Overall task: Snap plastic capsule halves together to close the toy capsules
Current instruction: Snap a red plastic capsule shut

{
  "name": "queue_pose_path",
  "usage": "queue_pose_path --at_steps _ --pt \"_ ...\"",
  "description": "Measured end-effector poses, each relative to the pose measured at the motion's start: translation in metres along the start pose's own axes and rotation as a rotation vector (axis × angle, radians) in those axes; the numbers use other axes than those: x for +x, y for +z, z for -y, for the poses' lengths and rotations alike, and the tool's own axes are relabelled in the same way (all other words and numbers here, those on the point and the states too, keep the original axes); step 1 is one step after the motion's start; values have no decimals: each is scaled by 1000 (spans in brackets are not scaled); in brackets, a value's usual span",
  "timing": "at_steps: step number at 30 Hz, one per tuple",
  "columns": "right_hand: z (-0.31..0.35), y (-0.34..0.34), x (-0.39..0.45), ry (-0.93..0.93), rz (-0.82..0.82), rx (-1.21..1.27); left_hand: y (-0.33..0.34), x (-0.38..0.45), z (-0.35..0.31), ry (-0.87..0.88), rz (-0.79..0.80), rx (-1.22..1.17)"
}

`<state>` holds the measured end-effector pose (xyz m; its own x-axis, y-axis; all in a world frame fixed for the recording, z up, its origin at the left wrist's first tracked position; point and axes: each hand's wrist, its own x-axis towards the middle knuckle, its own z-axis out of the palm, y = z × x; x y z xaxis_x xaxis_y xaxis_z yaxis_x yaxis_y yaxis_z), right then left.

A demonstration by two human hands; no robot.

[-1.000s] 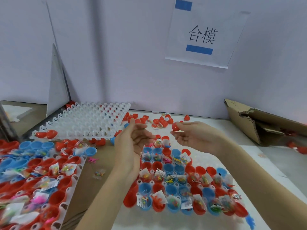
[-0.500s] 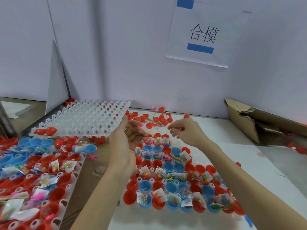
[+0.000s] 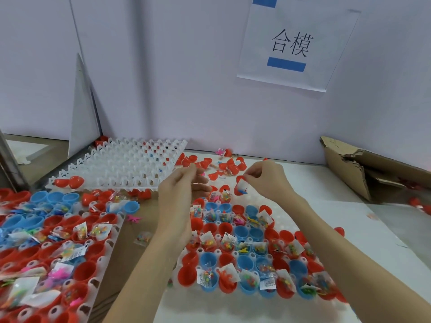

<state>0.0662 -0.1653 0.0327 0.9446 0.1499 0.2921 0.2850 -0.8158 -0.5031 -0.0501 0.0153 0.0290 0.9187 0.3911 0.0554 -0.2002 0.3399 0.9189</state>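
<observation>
Tray (image 3: 250, 254) near the worktop's front edge holds red and blue halves with toy packets; right hand (image 3: 268, 180) fingers pinch a packet in one red half (image 3: 240, 190); left hand (image 3: 179, 194) grip unclear.

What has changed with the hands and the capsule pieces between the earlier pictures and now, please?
The right hand, which pinched a small red piece a second ago and held nothing visible half a second ago, now grips an open red capsule half with a toy packet in it, lifted at the far edge of the tray. The left hand stayed raised beside it, blurred. The filled trays and the empty white tray look unchanged.
</observation>
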Motion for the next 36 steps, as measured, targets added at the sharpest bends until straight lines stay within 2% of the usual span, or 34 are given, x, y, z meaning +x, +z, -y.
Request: queue_pose_path --at_steps 2,4,7,9,15,18,23,27,31,36 --pt "1 -9 -6 -12 -27 30 2 0 2 129 51 364" --pt "1 -17 -15 -13 -41 77 6 -2 7 248 230 676" --pt "-1 -23 -31 12 -18 165 10 -10 15 349 460 810" --pt "-3 -24 -42 27 7 224 13 -13 20 385 513 815" --pt "-3 -21 -63 56 29 276 18 -16 23 369 489 664" --pt "-4 -21 -71 96 -6 495 20 -15 22 276 446 558" --pt "-1 -25 -85 50 -63 776 22 -13 20 170 385 381" --pt "4 -24 -91 -68 -117 731 23 -13 24 164 379 365" --pt "8 -20 -94 -173 -83 670 25 -14 29 211 372 394" --pt "8 -22 -93 -212 -48 626 23 -12 30 203 354 359"
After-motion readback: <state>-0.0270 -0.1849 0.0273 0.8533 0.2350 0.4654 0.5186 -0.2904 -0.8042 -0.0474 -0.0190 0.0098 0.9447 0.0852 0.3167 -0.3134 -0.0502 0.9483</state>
